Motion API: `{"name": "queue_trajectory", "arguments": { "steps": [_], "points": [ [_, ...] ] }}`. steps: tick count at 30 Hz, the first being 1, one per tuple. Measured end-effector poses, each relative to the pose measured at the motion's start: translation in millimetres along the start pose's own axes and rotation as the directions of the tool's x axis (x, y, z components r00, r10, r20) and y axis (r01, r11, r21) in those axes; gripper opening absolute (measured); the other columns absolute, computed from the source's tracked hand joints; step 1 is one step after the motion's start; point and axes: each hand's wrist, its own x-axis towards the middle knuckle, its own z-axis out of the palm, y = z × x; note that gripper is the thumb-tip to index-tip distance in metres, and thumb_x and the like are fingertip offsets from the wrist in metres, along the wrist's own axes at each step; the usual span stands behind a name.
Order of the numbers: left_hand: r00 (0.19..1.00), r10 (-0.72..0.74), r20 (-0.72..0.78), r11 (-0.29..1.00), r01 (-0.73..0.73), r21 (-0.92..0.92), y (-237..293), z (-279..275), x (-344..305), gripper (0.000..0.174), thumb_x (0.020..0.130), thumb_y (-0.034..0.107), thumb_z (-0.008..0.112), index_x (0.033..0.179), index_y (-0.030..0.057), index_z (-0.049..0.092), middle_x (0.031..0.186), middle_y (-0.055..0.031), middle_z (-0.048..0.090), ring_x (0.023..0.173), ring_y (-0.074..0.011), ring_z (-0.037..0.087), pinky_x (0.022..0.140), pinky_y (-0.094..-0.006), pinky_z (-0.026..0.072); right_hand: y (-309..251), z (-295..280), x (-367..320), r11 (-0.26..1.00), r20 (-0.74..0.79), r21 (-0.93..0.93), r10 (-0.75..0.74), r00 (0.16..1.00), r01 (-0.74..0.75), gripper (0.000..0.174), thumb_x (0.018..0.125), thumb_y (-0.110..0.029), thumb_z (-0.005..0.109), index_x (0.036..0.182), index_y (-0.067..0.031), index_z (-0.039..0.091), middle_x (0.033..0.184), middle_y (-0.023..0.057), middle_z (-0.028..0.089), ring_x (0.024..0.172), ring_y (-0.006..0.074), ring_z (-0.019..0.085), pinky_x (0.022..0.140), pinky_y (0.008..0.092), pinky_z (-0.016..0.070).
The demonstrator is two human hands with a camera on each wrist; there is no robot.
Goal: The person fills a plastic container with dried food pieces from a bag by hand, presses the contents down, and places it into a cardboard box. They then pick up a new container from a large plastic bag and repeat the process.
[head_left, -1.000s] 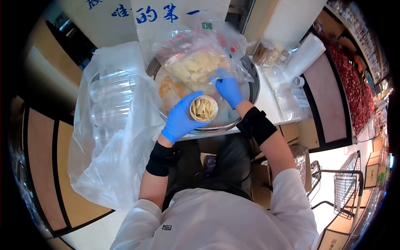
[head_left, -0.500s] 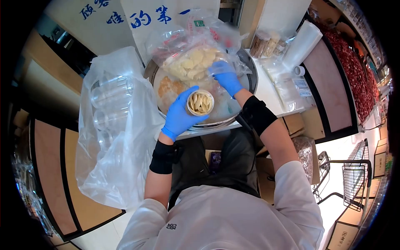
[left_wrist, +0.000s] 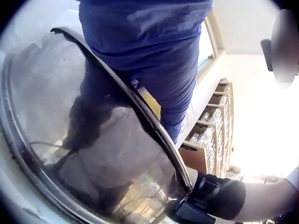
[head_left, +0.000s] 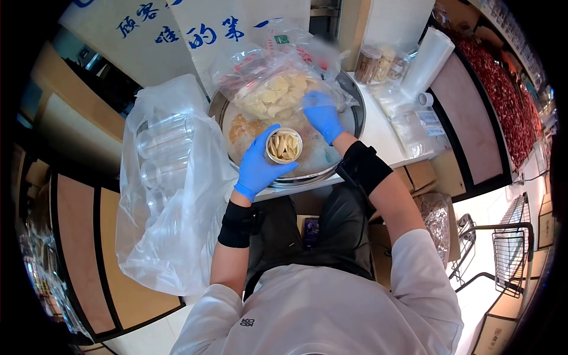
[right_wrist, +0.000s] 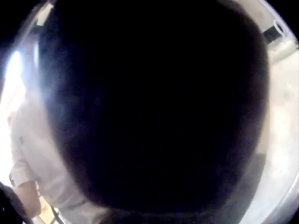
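In the head view, the left hand (head_left: pixel 257 168), in a thin blue glove, wraps its fingers round a small round clear plastic cup (head_left: pixel 283 145) packed with pale yellow, curled slices. The cup is held upright over the near side of a wide, round, shiny steel basin (head_left: pixel 307 176). The right hand (head_left: pixel 321 113), gloved the same, lies bent on the slices at the mouth of a crinkled clear plastic bag (head_left: pixel 269 89) at the basin's far side; I cannot tell whether it pinches anything. Left of the basin slumps a large, filmy, translucent sack (head_left: pixel 177 195) holding stacked clear cups. Lidded jars (head_left: pixel 376 62) stand beyond on the white counter.

The left wrist view shows the glove's smooth blue back (left_wrist: pixel 149 42) above the basin's dark curved rim (left_wrist: pixel 140 112), whose polished wall mirrors it dimly.

The right wrist view is almost wholly a dark blur, with a white sleeve (right_wrist: pixel 25 140) at its edge.
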Motion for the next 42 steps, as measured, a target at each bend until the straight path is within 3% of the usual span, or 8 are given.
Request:
{"name": "queue_trajectory", "arguments": {
  "steps": [3, 10, 18, 21, 31, 34, 36, 42],
  "points": [
    [1.0, -0.006, -0.005, 1.0, 0.006, 0.007, 0, 0, -1, 0.084, 0.063, 0.028, 0.089, 0.133, 0.0052, 0.049, 0.121, -0.0136, 0.061, 0.112, -0.0248, 0.06, 0.097, -0.0358, 0.0478, -14, -11, -7, 0.952, 0.056, 0.241, 0.179, 0.982, -0.187, 0.018, 0.086, -0.02, 0.063, 0.095, -0.0048, 0.065, 0.092, 0.0131, 0.067, 0.09, 0.0303, 0.064, 0.082, 0.0362, 0.0498],
    [1.0, 0.016, -0.019, 1.0, -0.016, -0.008, -4, 0, -1, 0.085, 0.063, 0.028, 0.089, 0.133, 0.0042, 0.049, 0.122, -0.0144, 0.06, 0.113, -0.0256, 0.06, 0.098, -0.036, 0.0474, 1, 3, -8, 0.957, 0.079, 0.258, 0.113, 0.99, -0.13, 0.025, 0.084, -0.022, 0.064, 0.099, -0.0028, 0.063, 0.103, 0.0165, 0.063, 0.094, 0.0332, 0.062, 0.083, 0.0389, 0.0489],
    [1.0, 0.019, -0.024, 1.0, -0.019, 0.002, -3, -1, -1, 0.086, 0.064, 0.029, 0.088, 0.135, 0.0041, 0.047, 0.124, -0.0146, 0.059, 0.113, -0.0267, 0.06, 0.098, -0.0366, 0.0469, -21, -7, -3, 0.828, 0.073, 0.458, 0.326, 0.942, -0.322, 0.057, 0.08, -0.024, 0.074, 0.127, -0.0029, 0.051, 0.114, 0.0168, 0.058, 0.102, 0.0279, 0.059, 0.089, 0.0358, 0.0479],
    [1.0, -0.005, -0.005, 1.0, 0.005, -0.015, -3, -2, -1, 0.086, 0.064, 0.03, 0.087, 0.136, 0.0061, 0.047, 0.125, -0.0145, 0.059, 0.114, -0.0278, 0.059, 0.098, -0.0366, 0.0466, -13, -9, 0, 0.875, 0.173, 0.463, 0.07, 0.982, -0.144, 0.065, 0.079, -0.023, 0.077, 0.134, -0.0032, 0.049, 0.116, 0.0163, 0.058, 0.103, 0.0259, 0.058, 0.09, 0.0362, 0.0477],
    [1.0, -0.026, 0.004, 0.998, 0.026, -0.05, 1, -8, -6, 0.082, 0.067, 0.034, 0.084, 0.136, 0.0119, 0.046, 0.126, -0.0165, 0.058, 0.116, -0.0326, 0.057, 0.099, -0.0398, 0.0461, -9, -11, -9, 0.961, 0.044, 0.272, -0.063, 0.997, 0.049, 0.037, 0.08, -0.019, 0.074, 0.113, -0.0055, 0.067, 0.103, 0.0145, 0.064, 0.091, 0.0255, 0.063, 0.083, 0.0355, 0.0496],
    [1.0, -0.027, 0.005, 0.998, 0.027, -0.053, -2, -7, -6, 0.082, 0.067, 0.034, 0.084, 0.136, 0.0124, 0.046, 0.127, -0.0162, 0.057, 0.116, -0.0329, 0.057, 0.099, -0.04, 0.046, -25, -37, -10, 0.951, 0.213, 0.261, 0.108, 0.971, -0.163, 0.034, 0.08, -0.019, 0.073, 0.11, -0.005, 0.067, 0.098, 0.0136, 0.065, 0.081, 0.0244, 0.064, 0.074, 0.0355, 0.051],
    [1.0, -0.022, 0.01, 0.998, 0.022, -0.053, -3, -7, -6, 0.082, 0.067, 0.034, 0.084, 0.136, 0.0125, 0.046, 0.127, -0.016, 0.057, 0.116, -0.0331, 0.057, 0.099, -0.0401, 0.046, -27, -48, -15, 0.96, 0.321, -0.007, 0.267, 0.908, -0.28, 0.03, 0.082, -0.02, 0.072, 0.108, -0.0058, 0.068, 0.095, 0.0132, 0.064, 0.071, 0.0226, 0.063, 0.068, 0.0343, 0.051],
    [1.0, -0.007, -0.021, 0.999, 0.006, -0.041, -5, -4, -7, 0.083, 0.067, 0.036, 0.083, 0.137, 0.013, 0.045, 0.127, -0.0159, 0.057, 0.115, -0.0335, 0.057, 0.098, -0.0401, 0.0466, -38, -104, -43, 0.99, 0.28, 0.067, 0.104, 0.954, -0.128, 0.028, 0.084, -0.019, 0.072, 0.109, -0.0058, 0.067, 0.089, 0.0111, 0.061, 0.068, 0.0195, 0.06, 0.066, 0.0305, 0.0496]
  ]
}}
